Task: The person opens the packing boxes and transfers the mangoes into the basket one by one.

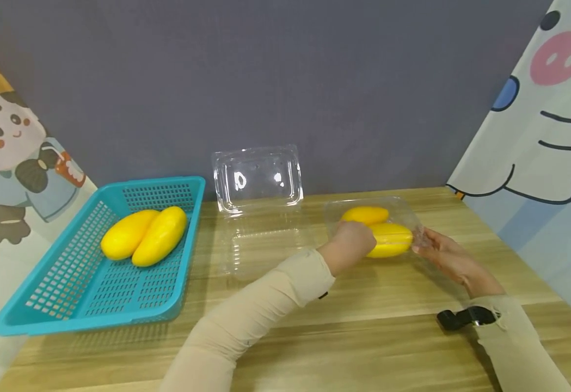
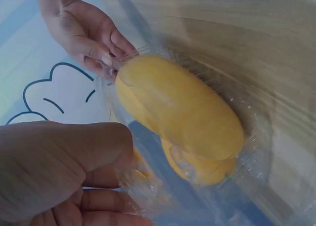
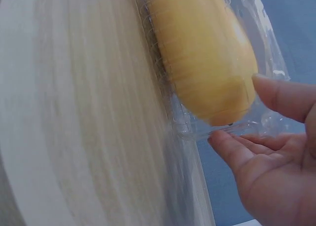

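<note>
A clear plastic clamshell container [image 1: 334, 211] on the right side of the table holds two yellow mangoes, a near mango [image 1: 392, 239] and a far mango [image 1: 365, 214]. My left hand [image 1: 352, 244] grips the container's left side, with thumb and curled fingers at the plastic edge in the left wrist view. At the opposite end, my right hand [image 1: 448, 259] pinches the rim, thumb above and fingers below in the right wrist view. Clear plastic lies over the near mango [image 2: 180, 105]. Whether the lid is fastened I cannot tell.
On the left stands a turquoise basket [image 1: 111, 294] with two more mangoes [image 1: 160, 237]. Between basket and hands, another clear clamshell [image 1: 258, 179] sits with its lid raised against the grey backdrop [image 1: 285, 87]. Printed cloths [image 1: 535, 158] border both sides of the wooden table [image 1: 363, 348].
</note>
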`<state>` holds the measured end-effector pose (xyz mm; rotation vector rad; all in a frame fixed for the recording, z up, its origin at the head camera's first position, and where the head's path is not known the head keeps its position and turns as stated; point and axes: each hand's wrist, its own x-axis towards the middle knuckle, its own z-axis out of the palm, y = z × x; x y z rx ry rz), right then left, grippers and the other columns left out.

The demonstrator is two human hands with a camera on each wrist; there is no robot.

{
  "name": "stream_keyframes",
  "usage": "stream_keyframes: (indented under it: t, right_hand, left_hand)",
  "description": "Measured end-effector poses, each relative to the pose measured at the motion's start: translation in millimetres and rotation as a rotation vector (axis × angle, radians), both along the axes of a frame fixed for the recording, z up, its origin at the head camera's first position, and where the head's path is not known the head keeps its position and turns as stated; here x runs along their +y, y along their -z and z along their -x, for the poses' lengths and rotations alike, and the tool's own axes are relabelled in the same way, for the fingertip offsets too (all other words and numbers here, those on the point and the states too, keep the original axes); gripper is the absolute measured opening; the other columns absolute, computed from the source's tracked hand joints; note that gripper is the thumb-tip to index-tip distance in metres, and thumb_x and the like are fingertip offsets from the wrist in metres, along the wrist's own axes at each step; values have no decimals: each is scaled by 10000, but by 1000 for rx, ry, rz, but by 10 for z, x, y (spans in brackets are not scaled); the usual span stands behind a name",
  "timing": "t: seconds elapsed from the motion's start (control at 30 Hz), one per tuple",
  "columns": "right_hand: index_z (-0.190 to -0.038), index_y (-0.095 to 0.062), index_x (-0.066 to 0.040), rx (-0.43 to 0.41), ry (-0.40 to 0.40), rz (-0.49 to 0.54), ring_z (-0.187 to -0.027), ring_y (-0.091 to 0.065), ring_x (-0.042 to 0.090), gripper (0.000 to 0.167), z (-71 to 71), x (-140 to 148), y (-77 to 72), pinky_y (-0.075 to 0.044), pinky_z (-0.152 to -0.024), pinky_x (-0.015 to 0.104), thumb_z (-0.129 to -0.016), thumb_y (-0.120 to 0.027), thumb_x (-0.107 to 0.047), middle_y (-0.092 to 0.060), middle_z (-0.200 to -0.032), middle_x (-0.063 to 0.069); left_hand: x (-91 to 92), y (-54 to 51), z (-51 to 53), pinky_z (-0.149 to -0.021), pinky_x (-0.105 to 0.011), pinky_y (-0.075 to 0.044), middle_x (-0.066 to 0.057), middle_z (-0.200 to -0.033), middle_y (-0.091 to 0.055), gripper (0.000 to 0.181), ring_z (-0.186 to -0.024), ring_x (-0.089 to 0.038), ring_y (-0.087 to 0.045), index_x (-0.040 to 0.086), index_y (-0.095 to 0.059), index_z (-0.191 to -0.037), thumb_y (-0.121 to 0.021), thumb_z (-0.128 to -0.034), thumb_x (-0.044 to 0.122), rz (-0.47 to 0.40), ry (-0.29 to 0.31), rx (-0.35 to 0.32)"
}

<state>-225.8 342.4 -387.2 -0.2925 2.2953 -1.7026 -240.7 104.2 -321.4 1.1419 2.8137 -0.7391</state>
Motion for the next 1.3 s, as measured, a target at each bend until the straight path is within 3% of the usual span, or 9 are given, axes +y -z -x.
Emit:
stream_keyframes:
  t: [0.2,0.33,0.5,0.63,0.73,0.8,0.87,0.97,1.3]
  right_hand:
    - [-1409,164,124,13,-5,11,-1362,48,474,789,1,-16,17,-324,-994,111,-991,-457,-123,136,-1497,311]
    - [-1405,166,132,7,-4,20,-1360,56,473,779,5,-23,29,-292,-1035,150,-991,-448,-111,145,-1497,305]
    - [-1405,169,129,-2,-7,24,-1360,58,472,787,-4,-26,28,-332,-975,92,-991,-452,-122,146,-1498,305]
    - [-1414,172,113,-15,0,0,-1368,45,468,798,-9,-20,11,-345,-975,101,-996,-455,-151,140,-1509,289]
    - [-1420,182,96,-25,6,-18,-1375,47,457,805,-10,-26,-7,-292,-1080,231,-1000,-452,-170,149,-1515,272]
    - [-1419,186,95,-23,3,-14,-1375,42,460,799,-10,-33,-14,-295,-1080,238,-1001,-445,-163,145,-1513,280]
    - [-1418,182,100,-17,-3,-2,-1369,38,471,789,-10,-41,-16,-322,-1057,208,-1001,-439,-149,135,-1509,297]
    - [-1417,165,116,-8,-4,19,-1359,7,491,774,-8,-50,-9,-378,-907,69,-998,-437,-129,88,-1502,332]
    - [-1428,142,110,-10,23,8,-1359,-29,491,782,-8,-44,-19,-381,-863,47,-992,-458,-139,52,-1504,339]
  left_hand:
    - [-50,90,23,-601,-242,-496,162,-824,-643,245,-607,-46,-411,284,-690,-827,-542,-935,121,-77,46,84]
    - [-75,108,14,-542,-200,-464,163,-753,-623,243,-575,-39,-394,280,-671,-772,-571,-921,116,-140,55,115]
    - [-53,134,11,-501,-188,-442,146,-706,-585,264,-583,-32,-420,257,-615,-717,-569,-910,84,-214,56,121]
    - [13,154,9,-545,-181,-498,139,-789,-645,189,-671,-10,-563,257,-653,-813,-573,-924,127,-228,88,145]
    - [83,156,14,-608,-185,-519,116,-857,-671,125,-750,-29,-614,245,-677,-912,-580,-930,168,-225,110,165]
    - [129,164,26,-649,-194,-521,98,-876,-670,126,-771,-41,-614,233,-681,-959,-576,-932,169,-231,124,173]
    - [175,177,36,-667,-205,-522,85,-878,-660,134,-766,-49,-600,225,-679,-989,-569,-935,168,-233,131,173]
    - [242,193,51,-701,-210,-523,82,-913,-659,154,-793,-53,-596,220,-671,-1048,-571,-939,176,-237,130,158]
    - [406,161,70,-665,-179,-527,139,-1008,-658,178,-849,-15,-620,265,-650,-1103,-569,-949,229,-239,106,143]
